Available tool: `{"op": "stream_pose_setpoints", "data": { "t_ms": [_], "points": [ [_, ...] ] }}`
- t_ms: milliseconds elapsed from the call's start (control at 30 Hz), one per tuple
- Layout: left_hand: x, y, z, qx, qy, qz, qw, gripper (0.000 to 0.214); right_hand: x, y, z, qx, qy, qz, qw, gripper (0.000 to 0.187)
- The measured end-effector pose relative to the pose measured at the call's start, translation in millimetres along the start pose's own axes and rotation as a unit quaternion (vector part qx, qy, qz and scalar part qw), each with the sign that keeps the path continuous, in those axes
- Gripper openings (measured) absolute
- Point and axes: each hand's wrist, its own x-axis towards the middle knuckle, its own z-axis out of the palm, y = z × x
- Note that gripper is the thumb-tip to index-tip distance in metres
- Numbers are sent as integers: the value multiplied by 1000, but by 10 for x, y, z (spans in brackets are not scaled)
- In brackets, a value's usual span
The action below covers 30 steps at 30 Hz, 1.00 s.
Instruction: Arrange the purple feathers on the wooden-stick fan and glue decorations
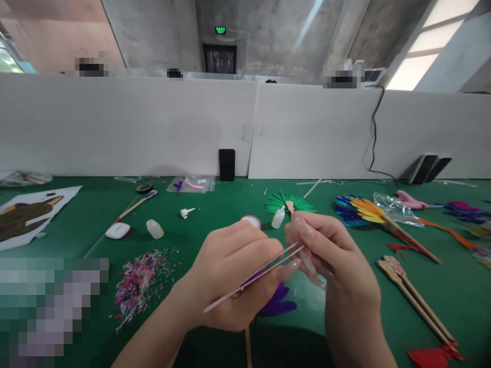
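Observation:
My left hand point(230, 271) is closed around a pair of pale pink tweezers point(224, 297), whose two arms point up to the right with a gap between them. The tweezer tips reach the fingers of my right hand point(341, 260). Those fingers are pinched together; whatever sits between them is hidden or too small to name. Under my hands lies a purple feather-like piece point(282, 304) on the table, partly covered, and a thin wooden stick point(248, 350) runs from it toward me. Behind the hands are a small white dropper bottle point(278, 218) and a green fan-shaped piece point(303, 203).
Colourful shreds point(140, 281) are heaped on the green table point(203, 199) at left, near a white bottle point(155, 229) and white case point(118, 231). Blue and yellow feathered sticks point(368, 210) and bare wooden sticks point(418, 301) lie at right. A white partition point(134, 122) stands behind.

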Motion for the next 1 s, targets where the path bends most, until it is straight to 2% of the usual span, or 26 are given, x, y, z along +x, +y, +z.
{"op": "stream_pose_setpoints", "data": {
  "t_ms": [233, 367, 467, 633, 733, 900, 1000],
  "points": [
    [13, 42, 6, -54, 3, -45, 998, 13, -9, 5, -29, 35, -28, 40, 998, 38],
    [27, 54, 3, -74, 7, -79, 994, 19, -5, 6, -34, 46, -40, 43, 997, 38],
    [32, 56, 5, -79, 10, -90, 993, 21, 4, 12, -36, 44, -27, 44, 998, 38],
    [32, 46, 6, -105, 30, -102, 989, 20, -1, 27, -21, 25, -15, 13, 999, 38],
    [21, 33, 8, -149, 29, -145, 978, 20, -31, 12, 4, -8, 4, -10, 1000, 40],
    [-9, 2, 33, -211, 45, -194, 957, 19, -62, -34, 43, -40, 48, -31, 998, 22],
    [-29, -23, 64, -303, 38, -244, 920, 21, -52, -33, 45, -25, 43, -31, 998, 22]
  ]
}}
